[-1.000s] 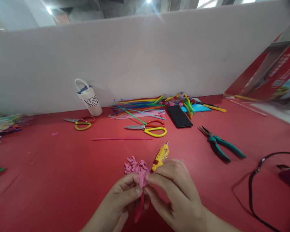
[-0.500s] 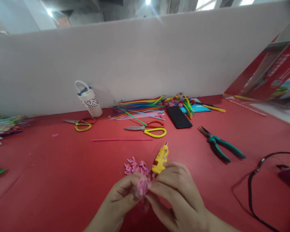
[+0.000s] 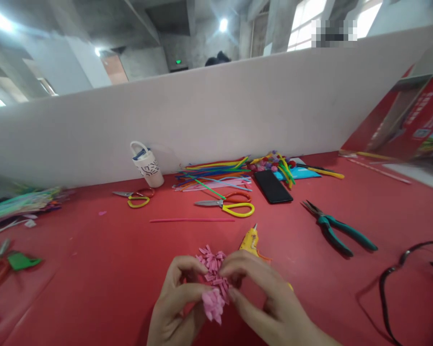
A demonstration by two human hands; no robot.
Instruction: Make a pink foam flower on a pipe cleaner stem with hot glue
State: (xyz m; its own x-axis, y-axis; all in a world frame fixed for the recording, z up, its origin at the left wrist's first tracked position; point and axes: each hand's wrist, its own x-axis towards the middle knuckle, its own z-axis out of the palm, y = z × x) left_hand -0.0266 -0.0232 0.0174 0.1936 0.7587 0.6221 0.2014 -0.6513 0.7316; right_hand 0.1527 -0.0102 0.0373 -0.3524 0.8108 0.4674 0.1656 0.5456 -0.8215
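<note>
Low in the middle of the view, both my hands pinch a small pink foam flower (image 3: 212, 303). My left hand (image 3: 176, 307) grips it from the left with thumb and fingers closed on it. From the right, my right hand (image 3: 270, 307) presses its fingertips against the same flower. Just behind the hands lies a fringed pink foam strip (image 3: 212, 260) on the red table (image 3: 94, 269). A yellow glue gun (image 3: 250, 239) lies right behind my right hand, its nozzle pointing away from me.
Further back lie yellow-handled scissors (image 3: 231, 206), a second pair (image 3: 135, 199), a pink stick (image 3: 191, 220), a pile of coloured pipe cleaners (image 3: 216, 174), a black phone (image 3: 273, 186), green pliers (image 3: 337, 229) and a white cup (image 3: 147, 166). A black cable (image 3: 389, 283) lies right, a white partition (image 3: 216, 115) behind.
The camera has tilted up, showing the ceiling above the partition. My hands have drawn nearer to me, and the pink flower now points down between the fingertips.
</note>
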